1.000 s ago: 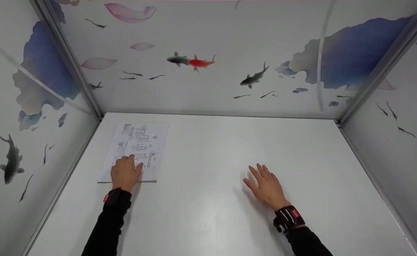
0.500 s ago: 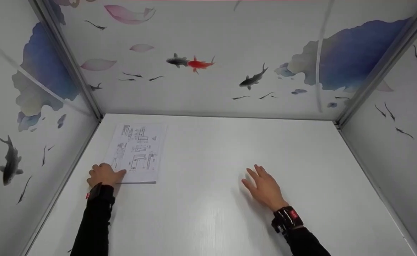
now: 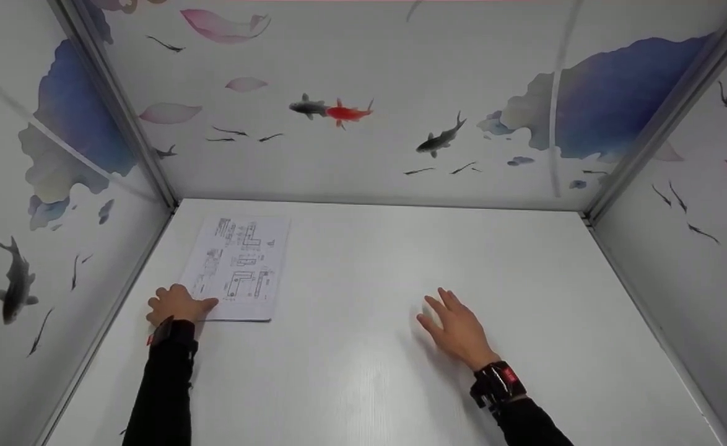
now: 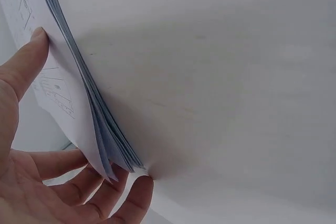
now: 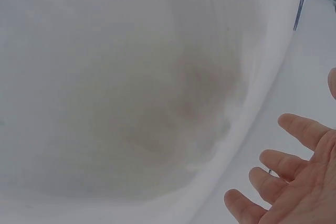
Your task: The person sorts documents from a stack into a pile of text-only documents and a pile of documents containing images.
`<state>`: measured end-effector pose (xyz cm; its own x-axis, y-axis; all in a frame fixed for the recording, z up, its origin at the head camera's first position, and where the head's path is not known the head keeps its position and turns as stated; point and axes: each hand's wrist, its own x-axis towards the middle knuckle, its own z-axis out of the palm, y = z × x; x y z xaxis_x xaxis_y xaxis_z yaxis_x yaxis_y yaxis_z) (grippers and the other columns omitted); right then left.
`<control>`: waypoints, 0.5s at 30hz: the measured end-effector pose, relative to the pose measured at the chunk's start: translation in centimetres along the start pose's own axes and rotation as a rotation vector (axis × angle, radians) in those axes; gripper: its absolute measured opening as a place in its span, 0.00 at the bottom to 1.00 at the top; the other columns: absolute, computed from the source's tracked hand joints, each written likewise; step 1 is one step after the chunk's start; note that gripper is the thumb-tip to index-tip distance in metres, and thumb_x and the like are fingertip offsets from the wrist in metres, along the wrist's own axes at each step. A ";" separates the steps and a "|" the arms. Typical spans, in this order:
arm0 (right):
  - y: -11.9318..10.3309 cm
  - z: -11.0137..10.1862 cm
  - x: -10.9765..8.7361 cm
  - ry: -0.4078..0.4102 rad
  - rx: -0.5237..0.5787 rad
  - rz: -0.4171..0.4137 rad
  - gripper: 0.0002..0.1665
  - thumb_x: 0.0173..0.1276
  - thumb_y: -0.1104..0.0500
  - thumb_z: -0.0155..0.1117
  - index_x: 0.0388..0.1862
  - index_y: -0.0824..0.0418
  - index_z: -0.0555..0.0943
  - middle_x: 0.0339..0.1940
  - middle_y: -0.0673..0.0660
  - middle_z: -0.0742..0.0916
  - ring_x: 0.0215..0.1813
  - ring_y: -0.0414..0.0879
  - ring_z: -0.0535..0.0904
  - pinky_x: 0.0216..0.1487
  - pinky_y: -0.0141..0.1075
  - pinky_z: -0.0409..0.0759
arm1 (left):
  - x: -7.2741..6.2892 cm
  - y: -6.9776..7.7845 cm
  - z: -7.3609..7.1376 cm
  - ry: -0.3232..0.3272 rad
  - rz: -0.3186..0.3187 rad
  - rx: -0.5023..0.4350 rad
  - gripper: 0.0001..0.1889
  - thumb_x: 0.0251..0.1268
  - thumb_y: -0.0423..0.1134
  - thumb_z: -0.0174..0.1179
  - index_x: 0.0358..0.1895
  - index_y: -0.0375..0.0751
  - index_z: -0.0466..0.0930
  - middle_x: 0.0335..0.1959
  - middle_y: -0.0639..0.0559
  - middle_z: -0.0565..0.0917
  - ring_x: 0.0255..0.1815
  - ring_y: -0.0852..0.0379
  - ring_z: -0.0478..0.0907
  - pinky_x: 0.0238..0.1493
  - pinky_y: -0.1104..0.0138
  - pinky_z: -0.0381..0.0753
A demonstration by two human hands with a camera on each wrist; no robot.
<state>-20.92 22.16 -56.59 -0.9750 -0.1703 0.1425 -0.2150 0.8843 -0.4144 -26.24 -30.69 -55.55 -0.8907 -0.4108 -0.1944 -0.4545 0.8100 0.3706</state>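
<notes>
Compared with a second ago, the person's bare left hand [image 3: 178,303] lies farther left, at the near-left corner of a thin stack of white paper sheets [image 3: 239,263] printed with black line drawings; the bare right hand [image 3: 459,331] differs only slightly in position. At far left stands a white wall panel [image 3: 60,266] printed with a dark grey fish and a blue-grey leaf shape. Next comes the left hand, gripping the stack's corner: its thumb rests on the top sheet while the other fingers bend around the edge, where the sheets fan apart. A black wrist strap [image 3: 178,334] sits above a black sleeve [image 3: 159,396]. The stack lies on the left part of a smooth white table [image 3: 351,347], near its back corner. Well apart, toward the right, the right hand is loosely spread with slightly bent fingers and holds nothing; whether it touches the table, I cannot tell. Its glossy black wrist strap [image 3: 498,384] bears a red label.
</notes>
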 end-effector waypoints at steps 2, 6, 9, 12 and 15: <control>0.0 0.0 0.0 0.001 0.000 -0.003 0.34 0.71 0.40 0.57 0.67 0.59 0.75 0.73 0.66 0.70 0.74 0.62 0.64 0.70 0.56 0.65 | 0.0 0.1 0.1 0.019 0.008 0.004 0.43 0.54 0.57 0.67 0.56 0.20 0.66 0.51 0.22 0.68 0.55 0.27 0.64 0.52 0.38 0.70; -0.1 0.0 -0.1 0.005 0.009 -0.010 0.33 0.71 0.40 0.57 0.67 0.59 0.75 0.73 0.66 0.70 0.75 0.62 0.63 0.70 0.56 0.65 | -0.2 0.4 0.1 0.094 0.026 0.025 0.42 0.55 0.55 0.69 0.58 0.20 0.63 0.53 0.21 0.68 0.57 0.27 0.63 0.54 0.38 0.69; -0.2 0.0 -0.1 0.009 0.021 -0.015 0.33 0.72 0.40 0.57 0.67 0.59 0.75 0.73 0.66 0.70 0.75 0.62 0.63 0.70 0.56 0.65 | -0.4 0.7 0.0 0.134 0.052 0.035 0.36 0.58 0.50 0.68 0.56 0.20 0.66 0.52 0.21 0.68 0.57 0.28 0.63 0.55 0.39 0.68; -0.3 0.1 -0.1 0.008 0.027 -0.022 0.33 0.72 0.40 0.57 0.67 0.59 0.75 0.73 0.66 0.70 0.75 0.62 0.63 0.70 0.57 0.65 | -0.6 0.7 -0.2 0.113 0.089 0.017 0.29 0.64 0.41 0.63 0.58 0.20 0.68 0.52 0.21 0.71 0.56 0.27 0.68 0.53 0.40 0.71; -0.3 0.1 -0.2 0.006 0.027 -0.022 0.33 0.72 0.40 0.57 0.67 0.59 0.75 0.73 0.66 0.70 0.75 0.62 0.63 0.70 0.57 0.65 | -0.6 0.6 -0.3 0.075 0.142 -0.012 0.26 0.66 0.34 0.58 0.63 0.22 0.68 0.54 0.21 0.72 0.54 0.27 0.72 0.51 0.40 0.75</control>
<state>-20.68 21.86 -56.56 -0.9698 -0.1865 0.1572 -0.2375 0.8683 -0.4356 -26.00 -30.12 -54.92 -0.9439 -0.3225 -0.0712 -0.3233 0.8575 0.4001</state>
